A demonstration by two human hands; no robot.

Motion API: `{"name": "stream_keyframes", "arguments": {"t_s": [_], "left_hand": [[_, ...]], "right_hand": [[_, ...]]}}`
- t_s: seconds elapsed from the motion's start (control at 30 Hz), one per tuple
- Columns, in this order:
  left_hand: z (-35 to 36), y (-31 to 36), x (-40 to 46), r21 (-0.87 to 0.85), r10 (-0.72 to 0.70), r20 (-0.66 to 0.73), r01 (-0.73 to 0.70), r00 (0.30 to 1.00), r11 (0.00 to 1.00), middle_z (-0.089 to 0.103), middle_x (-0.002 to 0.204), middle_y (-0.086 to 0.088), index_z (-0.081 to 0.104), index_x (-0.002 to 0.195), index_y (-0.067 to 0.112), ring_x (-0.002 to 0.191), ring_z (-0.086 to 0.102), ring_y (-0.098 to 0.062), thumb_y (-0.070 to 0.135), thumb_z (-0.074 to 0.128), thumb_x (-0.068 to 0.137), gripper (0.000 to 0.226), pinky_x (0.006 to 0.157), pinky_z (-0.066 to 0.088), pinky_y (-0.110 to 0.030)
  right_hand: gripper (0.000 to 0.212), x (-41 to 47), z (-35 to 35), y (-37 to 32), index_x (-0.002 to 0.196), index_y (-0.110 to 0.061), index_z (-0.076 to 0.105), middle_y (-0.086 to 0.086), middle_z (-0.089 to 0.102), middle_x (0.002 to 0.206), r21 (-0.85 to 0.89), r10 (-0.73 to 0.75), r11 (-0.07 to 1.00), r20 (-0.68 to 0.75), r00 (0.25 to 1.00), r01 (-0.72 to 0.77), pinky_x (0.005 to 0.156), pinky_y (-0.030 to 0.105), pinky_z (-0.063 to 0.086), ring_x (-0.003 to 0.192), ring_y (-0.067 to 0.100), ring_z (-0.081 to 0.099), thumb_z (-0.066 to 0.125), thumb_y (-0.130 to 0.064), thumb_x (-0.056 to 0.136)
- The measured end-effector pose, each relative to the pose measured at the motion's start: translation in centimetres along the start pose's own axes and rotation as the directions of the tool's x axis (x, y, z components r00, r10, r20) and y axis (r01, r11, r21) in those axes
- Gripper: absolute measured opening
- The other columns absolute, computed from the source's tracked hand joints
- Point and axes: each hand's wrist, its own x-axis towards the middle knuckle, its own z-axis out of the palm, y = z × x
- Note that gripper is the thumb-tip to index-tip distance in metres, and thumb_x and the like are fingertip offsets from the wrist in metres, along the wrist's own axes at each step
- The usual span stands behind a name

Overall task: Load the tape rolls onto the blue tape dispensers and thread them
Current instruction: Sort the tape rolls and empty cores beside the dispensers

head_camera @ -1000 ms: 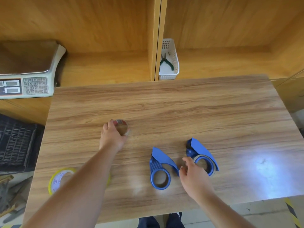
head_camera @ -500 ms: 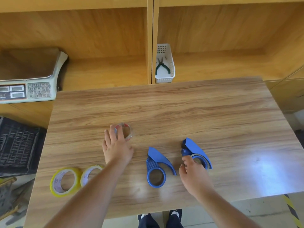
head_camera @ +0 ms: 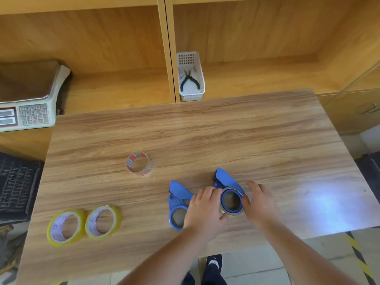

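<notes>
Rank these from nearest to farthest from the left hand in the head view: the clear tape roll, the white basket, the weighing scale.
Measured from the left hand:
1. Clear tape roll, on the table, up and to its left.
2. White basket, on the shelf beyond the table's far edge.
3. Weighing scale, at the far left, off the table.

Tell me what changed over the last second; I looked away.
The left hand let go of the clear tape roll, which now sits alone on the table, and crossed right to the right blue dispenser, flanking its roll opposite the right hand. Both dispensers, including the left one, and the two yellow rolls stayed put.
</notes>
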Motion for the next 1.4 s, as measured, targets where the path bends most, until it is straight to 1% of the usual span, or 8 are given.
{"name": "stream_keyframes", "arguments": {"t_s": [0.1,0.2,0.4,0.67,1.07,1.2,1.3,1.4], "left_hand": [[2.3,2.5,0.6,-0.006,-0.057,0.041,0.058,0.998,0.998,0.046,0.144,0.000,0.038,0.150,0.017,0.133,0.047,-0.024,0.045,0.068,0.088,0.074,0.114,0.038,-0.038],[3.6,3.9,1.3,0.012,-0.154,0.044,0.153,0.987,0.988,0.040,0.149,-0.003,0.031,0.152,0.013,0.137,0.043,-0.024,0.048,0.074,0.085,0.087,0.116,0.037,-0.037],[4.9,4.4,1.8,0.033,-0.249,0.055,0.247,0.967,0.968,0.041,0.148,-0.004,0.025,0.155,0.011,0.137,0.044,-0.024,0.047,0.076,0.084,0.095,0.112,0.042,-0.035],[5.3,4.1,1.7,0.036,-0.237,0.063,0.235,0.970,0.971,0.038,0.148,-0.001,0.022,0.155,0.014,0.136,0.044,-0.022,0.045,0.077,0.084,0.095,0.111,0.043,-0.034],[5.7,3.8,1.2,0.020,-0.162,0.080,0.161,0.984,0.987,0.034,0.154,0.002,0.021,0.157,0.015,0.139,0.041,-0.021,0.041,0.074,0.084,0.094,0.115,0.039,-0.036],[5.3,4.2,0.9,-0.014,-0.130,0.038,0.130,0.991,0.991,0.036,0.149,0.005,0.026,0.154,0.019,0.136,0.041,-0.020,0.039,0.071,0.079,0.089,0.114,0.038,-0.034],[4.5,4.7,0.6,-0.032,-0.113,-0.005,0.113,0.994,0.993,0.035,0.149,0.007,0.028,0.152,0.022,0.134,0.041,-0.019,0.041,0.066,0.075,0.088,0.114,0.035,-0.033],[3.6,5.5,0.2,-0.069,-0.120,-0.053,0.117,0.991,0.991,0.036,0.148,0.009,0.031,0.151,0.025,0.131,0.041,-0.017,0.048,0.063,0.072,0.089,0.113,0.034,-0.031]], "right_hand": [[0.050,0.7,0.3,1.2,0.144,-0.018,0.048,0.009,0.062,0.133,0.015,0.041,0.999,0.078,0.996,-0.042,0.094,0.039,0.051,0.116,0.029,0.061,0.056,-0.028,0.096],[0.043,1.0,0.7,1.7,0.139,-0.021,0.053,0.004,0.070,0.122,0.030,0.043,0.998,0.112,0.993,-0.046,0.087,0.036,0.053,0.107,0.026,0.066,0.053,-0.029,0.097],[0.024,0.8,0.9,2.3,0.115,-0.027,0.062,0.002,0.073,0.103,0.061,-0.030,0.998,0.136,0.990,0.022,0.075,0.039,0.055,0.089,0.025,0.067,0.050,-0.028,0.095],[0.023,1.1,0.3,3.5,0.114,-0.025,0.061,0.002,0.069,0.097,0.038,-0.094,0.995,0.140,0.986,0.090,0.066,0.034,0.044,0.080,0.022,0.058,0.044,-0.023,0.099],[0.026,1.3,-0.7,3.8,0.115,-0.027,0.060,0.000,0.065,0.093,-0.022,-0.073,0.997,0.136,0.988,0.076,0.070,0.039,0.054,0.079,0.022,0.062,0.039,-0.025,0.100],[0.026,1.0,-0.9,3.8,0.114,-0.030,0.059,-0.001,0.066,0.093,-0.008,-0.062,0.998,0.138,0.988,0.064,0.068,0.039,0.055,0.080,0.022,0.063,0.038,-0.028,0.099],[0.030,0.9,-0.9,3.8,0.114,-0.028,0.059,0.005,0.070,0.095,0.035,-0.028,0.999,0.135,0.991,0.023,0.070,0.040,0.052,0.083,0.030,0.064,0.033,-0.035,0.101],[0.029,0.7,-1.2,3.5,0.099,-0.024,0.057,0.007,0.069,0.086,0.074,-0.001,0.997,0.120,0.993,-0.008,0.068,0.040,0.048,0.080,0.033,0.062,0.031,-0.034,0.103]]}}
